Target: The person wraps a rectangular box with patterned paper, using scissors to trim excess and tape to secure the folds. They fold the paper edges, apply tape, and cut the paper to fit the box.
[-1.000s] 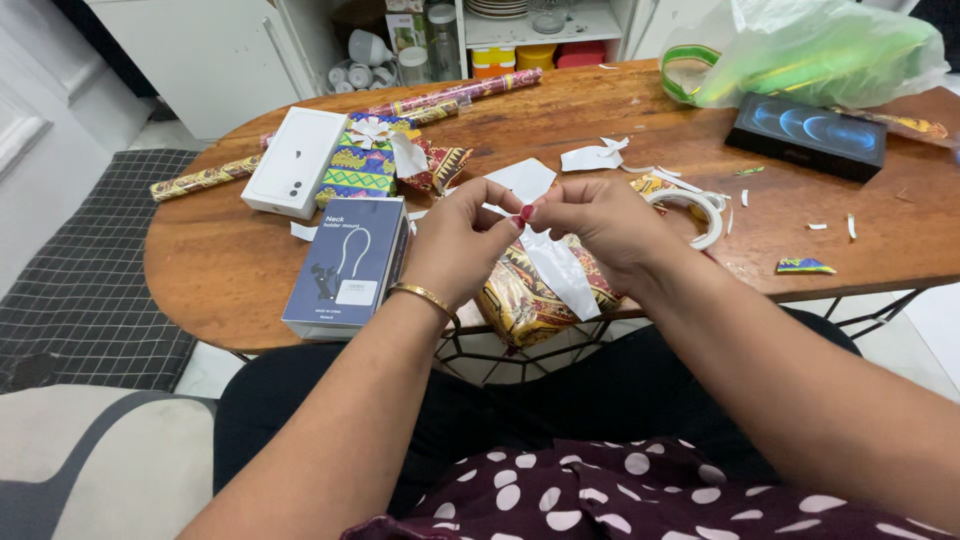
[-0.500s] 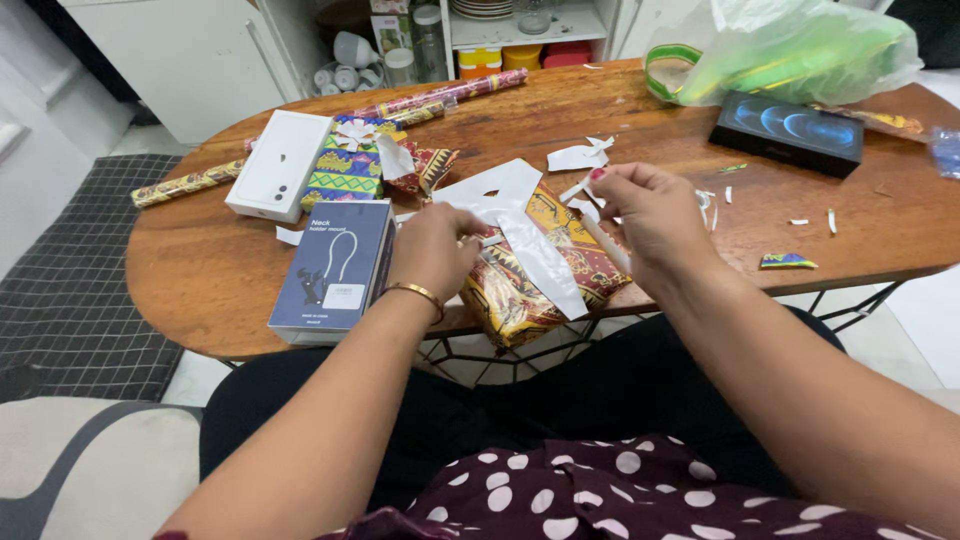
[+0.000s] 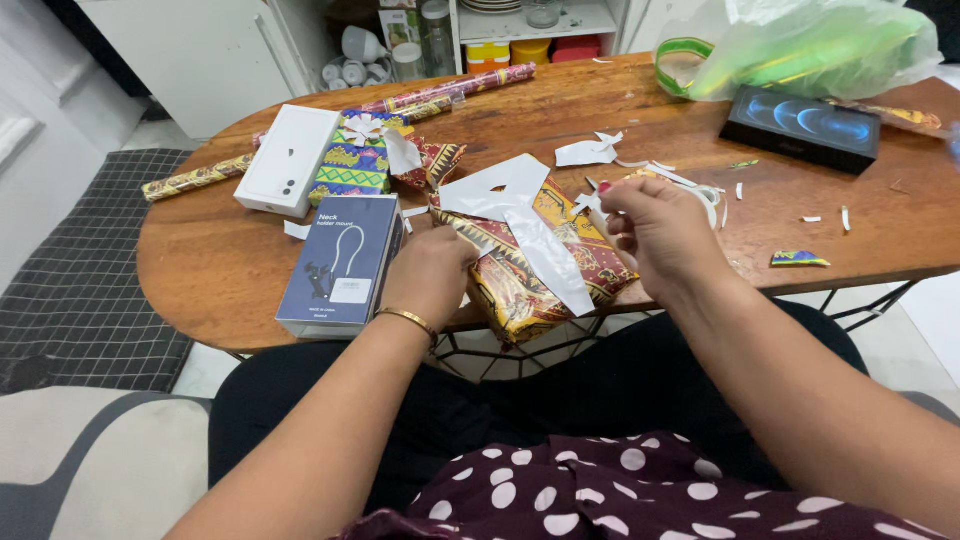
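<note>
Wood table strewn with paper scraps; left hand presses the wrapped parcel, right hand pinches a tape strip; grid rug beside.

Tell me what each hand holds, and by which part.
Left hand presses the wrapped gift at its left edge. Right hand pinches a small white strip by its end.

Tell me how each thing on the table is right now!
wrapped parcel: wrapped, lying at the table edge, white paper piece on top
left hand: resting on the parcel's left end
right hand: pinching a small white strip
blue box: closed, flat
white box: closed, flat
black box: closed, flat
tape roll: lying flat behind the right hand
</note>
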